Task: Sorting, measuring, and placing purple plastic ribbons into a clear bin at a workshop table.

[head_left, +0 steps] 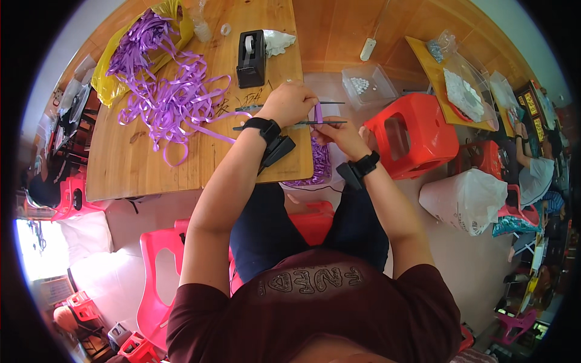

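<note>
We see our left hand [289, 103] closed over the top of a short purple ribbon strip [318, 112], its fingers pinched together on it, just past the right edge of the wooden desk [145, 163]. Our right hand [342, 135] has its fingers wrapped on a thin dark rod [290, 124], perhaps a ruler or long tool, we cannot tell which. The strip looks light, soft and limp, likely a little slick, so we judge it wants a pinch near the end being worked, not a grip mid-length where it would fold. Its long axis runs roughly up and down in the picture, crossing the rod, which lies left to right. A loose heap of the same ribbon [166, 91] spills from a yellow bag [115, 78] beside a black tape dispenser [250, 58]
</note>
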Demonstrator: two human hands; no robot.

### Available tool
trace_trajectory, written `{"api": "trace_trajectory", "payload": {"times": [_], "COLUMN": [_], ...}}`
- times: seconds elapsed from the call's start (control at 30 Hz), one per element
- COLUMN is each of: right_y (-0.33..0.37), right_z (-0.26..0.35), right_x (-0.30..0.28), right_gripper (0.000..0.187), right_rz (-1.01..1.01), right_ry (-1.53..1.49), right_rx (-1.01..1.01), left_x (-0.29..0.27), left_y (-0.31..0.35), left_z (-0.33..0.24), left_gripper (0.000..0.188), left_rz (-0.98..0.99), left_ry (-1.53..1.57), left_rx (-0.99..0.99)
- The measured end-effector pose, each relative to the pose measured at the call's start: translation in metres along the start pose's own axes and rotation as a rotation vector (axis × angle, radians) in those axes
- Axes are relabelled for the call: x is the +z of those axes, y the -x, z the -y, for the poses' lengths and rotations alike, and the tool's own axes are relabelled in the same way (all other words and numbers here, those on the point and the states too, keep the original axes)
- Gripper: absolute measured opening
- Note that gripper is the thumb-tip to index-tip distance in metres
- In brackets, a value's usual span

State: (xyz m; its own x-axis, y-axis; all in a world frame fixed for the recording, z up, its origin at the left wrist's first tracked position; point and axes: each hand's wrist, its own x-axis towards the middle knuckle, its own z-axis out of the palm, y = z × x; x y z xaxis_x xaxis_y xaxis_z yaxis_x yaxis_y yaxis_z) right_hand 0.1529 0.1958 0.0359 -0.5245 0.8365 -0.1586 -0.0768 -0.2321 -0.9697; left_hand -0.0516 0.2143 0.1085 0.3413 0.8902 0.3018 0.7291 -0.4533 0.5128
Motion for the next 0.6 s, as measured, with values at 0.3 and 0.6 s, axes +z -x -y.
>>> {"api": "trace_trajectory", "payload": {"times": [0.3,0.6], "right_y": [0.021,0.025], "right_z": [0.001,0.009], "right_x": [0.007,0.025], "right_gripper": [0.024,0.024], "right_rz": [-0.039,-0.122], "right_ry": [-0.123,-0.227], "right_rx": [0.012,-0.040], "left_x": [-0.016,-0.023], "left_y": [0.005,0.027], "left_z": [-0.040,-0.047], "left_gripper": [0.025,0.031], "left_rz": [0.039,0.478], "left_ry": [0.058,0.839], "left_rx": [-0.251,-0.692]}}
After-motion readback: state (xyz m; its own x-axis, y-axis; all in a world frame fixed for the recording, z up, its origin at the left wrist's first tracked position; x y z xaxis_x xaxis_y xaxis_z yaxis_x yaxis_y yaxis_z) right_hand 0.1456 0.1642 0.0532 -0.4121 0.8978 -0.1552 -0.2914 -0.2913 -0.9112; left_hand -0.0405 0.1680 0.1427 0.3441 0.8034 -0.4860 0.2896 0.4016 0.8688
